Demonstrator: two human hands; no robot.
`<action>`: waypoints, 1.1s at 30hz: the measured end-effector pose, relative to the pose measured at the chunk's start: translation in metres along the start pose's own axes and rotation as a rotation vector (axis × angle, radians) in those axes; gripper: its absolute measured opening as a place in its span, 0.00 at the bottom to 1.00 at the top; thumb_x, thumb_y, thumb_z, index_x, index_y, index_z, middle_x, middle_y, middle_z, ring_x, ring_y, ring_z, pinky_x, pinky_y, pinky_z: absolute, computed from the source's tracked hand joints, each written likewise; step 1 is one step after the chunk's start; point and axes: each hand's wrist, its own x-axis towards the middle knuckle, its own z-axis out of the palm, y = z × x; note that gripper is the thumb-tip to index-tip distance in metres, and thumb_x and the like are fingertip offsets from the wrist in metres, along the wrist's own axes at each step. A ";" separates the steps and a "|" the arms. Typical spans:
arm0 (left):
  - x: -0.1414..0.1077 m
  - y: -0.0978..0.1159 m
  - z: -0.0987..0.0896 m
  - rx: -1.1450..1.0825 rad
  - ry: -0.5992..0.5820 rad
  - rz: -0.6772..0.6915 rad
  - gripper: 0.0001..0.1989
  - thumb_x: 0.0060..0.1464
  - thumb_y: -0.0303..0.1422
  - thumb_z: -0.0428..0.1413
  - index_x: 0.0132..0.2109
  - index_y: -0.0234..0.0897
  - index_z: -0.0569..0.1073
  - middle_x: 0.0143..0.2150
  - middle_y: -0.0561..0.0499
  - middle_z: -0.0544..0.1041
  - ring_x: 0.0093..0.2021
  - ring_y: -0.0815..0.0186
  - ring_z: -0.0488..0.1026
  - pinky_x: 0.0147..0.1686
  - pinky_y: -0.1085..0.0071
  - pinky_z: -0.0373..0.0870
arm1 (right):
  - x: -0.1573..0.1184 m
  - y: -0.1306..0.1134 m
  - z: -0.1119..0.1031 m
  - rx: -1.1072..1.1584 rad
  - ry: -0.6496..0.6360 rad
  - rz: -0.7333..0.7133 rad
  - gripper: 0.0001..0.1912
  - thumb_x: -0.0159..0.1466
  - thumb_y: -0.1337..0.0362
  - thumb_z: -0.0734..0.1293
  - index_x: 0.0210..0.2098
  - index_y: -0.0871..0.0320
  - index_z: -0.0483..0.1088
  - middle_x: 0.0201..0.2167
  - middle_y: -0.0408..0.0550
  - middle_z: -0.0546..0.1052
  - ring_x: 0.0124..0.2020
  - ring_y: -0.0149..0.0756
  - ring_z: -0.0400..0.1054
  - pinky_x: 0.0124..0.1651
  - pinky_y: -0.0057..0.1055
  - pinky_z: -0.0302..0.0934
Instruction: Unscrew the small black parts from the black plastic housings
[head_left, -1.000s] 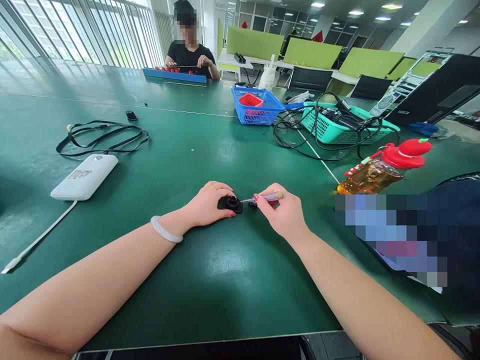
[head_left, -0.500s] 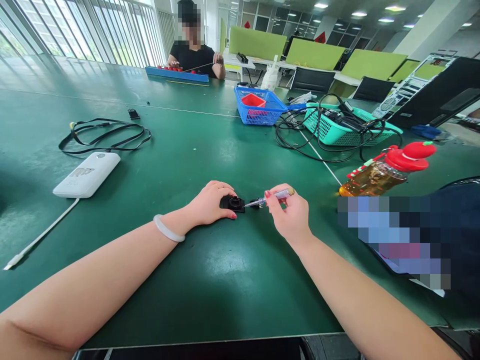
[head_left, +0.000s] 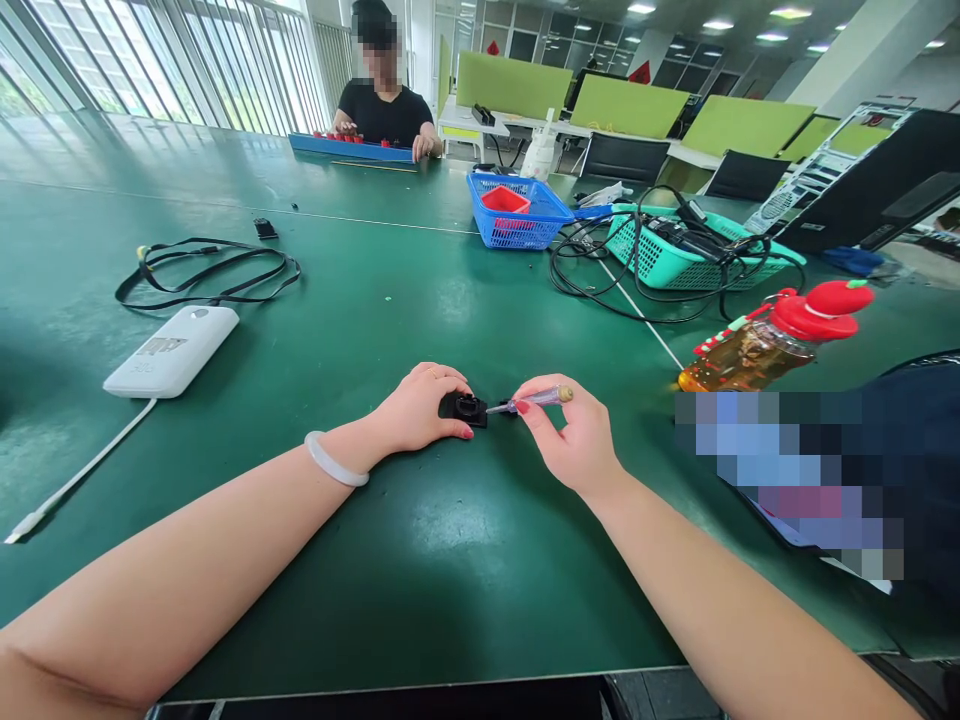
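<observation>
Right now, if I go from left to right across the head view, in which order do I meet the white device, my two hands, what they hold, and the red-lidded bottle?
White device, left hand, black part, screwdriver shaft, right hand, bottle.

White-barred windows (head_left: pixel 232 55) upper left; lime-green partitions (head_left: pixel 630 107), black chairs (head_left: pixel 624 160) beyond dark green table (head_left: pixel 360 330); ceiling lights (head_left: pixel 718 27) lit.

No legible text. White device (head_left: pixel 184 358): grey markings (head_left: pixel 163 346) on top face, too blurred to read. Red hanging (head_left: pixel 640 73) at back: too small to make out.
</observation>
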 end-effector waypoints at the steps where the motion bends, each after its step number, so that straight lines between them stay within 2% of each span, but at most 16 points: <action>1: 0.000 0.000 0.000 -0.001 0.005 0.006 0.22 0.41 0.42 0.69 0.44 0.41 0.77 0.53 0.46 0.75 0.58 0.50 0.66 0.60 0.51 0.61 | -0.001 0.001 0.000 -0.001 -0.002 -0.013 0.03 0.66 0.64 0.64 0.36 0.54 0.70 0.32 0.45 0.78 0.35 0.36 0.73 0.41 0.36 0.68; 5: 0.000 -0.002 0.001 -0.001 0.024 0.036 0.22 0.41 0.42 0.69 0.44 0.42 0.77 0.52 0.47 0.76 0.57 0.50 0.67 0.60 0.51 0.61 | -0.004 0.002 0.001 0.019 0.007 -0.039 0.05 0.66 0.65 0.64 0.42 0.53 0.69 0.35 0.46 0.79 0.38 0.39 0.74 0.44 0.40 0.68; 13: -0.001 -0.001 0.001 0.002 0.027 0.026 0.23 0.41 0.44 0.69 0.45 0.41 0.77 0.53 0.45 0.76 0.58 0.50 0.67 0.60 0.50 0.61 | -0.005 0.002 0.005 0.040 -0.068 -0.007 0.17 0.68 0.66 0.62 0.56 0.51 0.62 0.38 0.45 0.79 0.42 0.38 0.74 0.51 0.43 0.67; 18: -0.003 0.000 0.000 0.010 0.025 0.085 0.22 0.46 0.44 0.66 0.46 0.40 0.76 0.53 0.45 0.75 0.57 0.51 0.67 0.60 0.50 0.61 | -0.005 0.003 0.007 0.128 -0.006 0.021 0.26 0.68 0.68 0.62 0.63 0.49 0.54 0.39 0.44 0.80 0.42 0.36 0.76 0.55 0.44 0.68; 21: -0.003 0.001 0.000 0.025 0.027 0.092 0.18 0.48 0.41 0.65 0.45 0.40 0.76 0.53 0.46 0.76 0.56 0.52 0.68 0.60 0.51 0.61 | -0.005 0.005 0.008 0.179 0.047 0.044 0.25 0.67 0.68 0.64 0.61 0.48 0.57 0.39 0.43 0.80 0.41 0.35 0.77 0.51 0.42 0.71; 23: -0.003 0.001 0.000 0.034 0.023 0.079 0.17 0.48 0.40 0.64 0.45 0.40 0.75 0.52 0.46 0.76 0.56 0.52 0.67 0.60 0.51 0.62 | -0.005 0.005 0.007 0.207 0.082 -0.008 0.22 0.66 0.69 0.65 0.58 0.47 0.61 0.38 0.43 0.79 0.39 0.35 0.78 0.50 0.42 0.71; 26: -0.003 0.001 0.000 0.044 0.022 0.067 0.18 0.47 0.41 0.65 0.45 0.40 0.75 0.52 0.45 0.76 0.57 0.51 0.67 0.59 0.51 0.63 | -0.007 0.001 0.006 0.210 0.128 -0.141 0.21 0.66 0.71 0.66 0.55 0.46 0.63 0.37 0.41 0.80 0.37 0.37 0.79 0.58 0.51 0.66; 29: -0.002 0.001 0.001 0.039 0.026 0.052 0.20 0.45 0.43 0.66 0.44 0.39 0.74 0.53 0.45 0.75 0.57 0.51 0.67 0.60 0.50 0.62 | -0.008 -0.004 0.006 0.160 0.091 -0.241 0.20 0.65 0.71 0.66 0.52 0.46 0.64 0.38 0.40 0.81 0.36 0.37 0.79 0.64 0.57 0.58; 33: -0.002 0.002 0.001 0.025 0.031 0.011 0.23 0.43 0.46 0.67 0.43 0.39 0.74 0.56 0.42 0.73 0.60 0.49 0.65 0.61 0.49 0.61 | -0.008 -0.006 0.010 0.070 0.021 -0.306 0.15 0.65 0.68 0.67 0.49 0.45 0.66 0.37 0.39 0.82 0.34 0.36 0.79 0.64 0.57 0.57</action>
